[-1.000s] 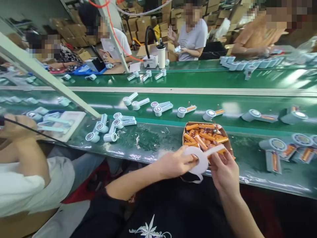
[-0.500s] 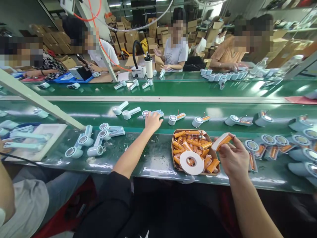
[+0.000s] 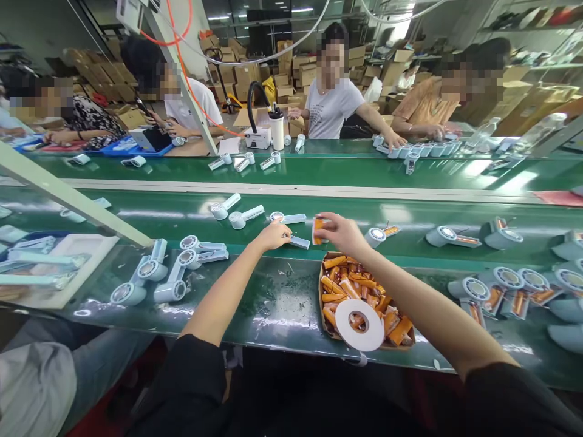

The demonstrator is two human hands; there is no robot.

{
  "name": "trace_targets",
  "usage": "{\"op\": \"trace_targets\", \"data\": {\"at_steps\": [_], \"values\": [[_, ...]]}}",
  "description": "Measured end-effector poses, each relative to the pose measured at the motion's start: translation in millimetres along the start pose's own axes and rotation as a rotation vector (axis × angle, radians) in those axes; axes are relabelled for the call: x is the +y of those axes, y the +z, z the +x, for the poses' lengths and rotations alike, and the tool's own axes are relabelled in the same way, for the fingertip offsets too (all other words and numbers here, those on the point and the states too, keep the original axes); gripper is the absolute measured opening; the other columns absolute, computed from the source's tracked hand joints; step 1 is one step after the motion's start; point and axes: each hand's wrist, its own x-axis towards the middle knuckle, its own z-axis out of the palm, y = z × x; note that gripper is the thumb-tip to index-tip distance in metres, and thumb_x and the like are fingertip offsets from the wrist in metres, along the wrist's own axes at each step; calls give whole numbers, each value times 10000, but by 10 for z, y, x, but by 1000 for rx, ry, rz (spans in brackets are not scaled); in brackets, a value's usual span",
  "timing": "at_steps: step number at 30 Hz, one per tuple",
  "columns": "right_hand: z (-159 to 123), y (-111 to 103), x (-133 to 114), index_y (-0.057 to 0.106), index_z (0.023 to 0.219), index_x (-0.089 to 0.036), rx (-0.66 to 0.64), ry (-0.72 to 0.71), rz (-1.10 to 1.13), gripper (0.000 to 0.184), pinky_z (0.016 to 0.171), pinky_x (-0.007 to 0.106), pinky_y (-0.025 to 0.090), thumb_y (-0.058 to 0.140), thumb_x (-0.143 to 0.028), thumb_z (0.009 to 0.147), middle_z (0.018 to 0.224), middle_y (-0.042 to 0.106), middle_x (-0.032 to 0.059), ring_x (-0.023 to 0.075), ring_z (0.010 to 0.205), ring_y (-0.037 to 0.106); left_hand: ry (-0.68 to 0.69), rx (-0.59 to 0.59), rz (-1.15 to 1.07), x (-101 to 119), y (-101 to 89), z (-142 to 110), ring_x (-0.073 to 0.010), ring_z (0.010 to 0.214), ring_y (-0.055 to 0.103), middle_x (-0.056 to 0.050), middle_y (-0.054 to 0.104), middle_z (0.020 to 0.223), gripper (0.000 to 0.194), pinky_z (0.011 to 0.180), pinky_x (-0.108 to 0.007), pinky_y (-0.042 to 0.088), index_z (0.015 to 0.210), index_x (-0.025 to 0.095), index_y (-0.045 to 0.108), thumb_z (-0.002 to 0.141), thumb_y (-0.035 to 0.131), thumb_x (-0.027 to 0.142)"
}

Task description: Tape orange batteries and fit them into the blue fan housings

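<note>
My left hand (image 3: 274, 235) is closed at the near edge of the green belt, gripping a light blue handheld fan body by its handle (image 3: 299, 242); its head is hidden under my hand. Just behind lies another fan (image 3: 291, 218) on the belt. My right hand (image 3: 341, 232) pinches an orange-wrapped battery (image 3: 317, 230) with a white strip along its side, held upright to the right of that handle. Below my right forearm stands a cardboard box (image 3: 321, 303) of orange batteries (image 3: 348, 286), with a white tape roll (image 3: 359, 325) lying on top.
Fans with batteries in their handles (image 3: 473, 290) crowd the right of the bench; more fans (image 3: 152, 267) lie left. A slanted metal post (image 3: 91, 203) crosses at left. Co-workers sit across the belt, one person (image 3: 330, 106) reaching toward a fan row. Another person's leg (image 3: 109, 364) is beside me.
My right hand has carried the battery left and forward from beside the box to over the belt. My left hand has drawn back slightly with a fan body. A co-worker's arm has stretched right.
</note>
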Motion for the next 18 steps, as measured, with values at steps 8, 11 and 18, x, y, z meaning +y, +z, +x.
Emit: {"op": "trace_targets", "data": {"at_steps": [8, 11, 18], "values": [[411, 419, 191, 734, 1008, -206, -181, -115, -321, 161, 797, 257, 542, 792, -214, 858, 669, 698, -87, 142, 694, 705, -106, 187, -80, 135, 179, -28, -283, 1493, 458, -134, 708, 1322, 238, 1152, -402, 459, 952, 194, 718, 1027, 496, 236], [429, 404, 318, 740, 970, -224, -215, -117, -474, 123, 749, 254, 519, 789, -215, 857, 650, 663, -81, 150, 645, 669, -81, 223, -88, 234, 219, 7, -273, 1371, 571, -147, 711, 1277, 244, 1146, -400, 457, 947, 178, 711, 1030, 482, 200], [376, 456, 174, 749, 874, -249, -313, -207, -608, 121, 610, 254, 446, 686, -162, 818, 539, 589, -78, 148, 512, 587, -95, 227, -9, 540, 113, -118, -271, 1091, 714, -167, 758, 1039, 237, 991, -366, 528, 919, 98, 730, 1010, 519, 154]]}}
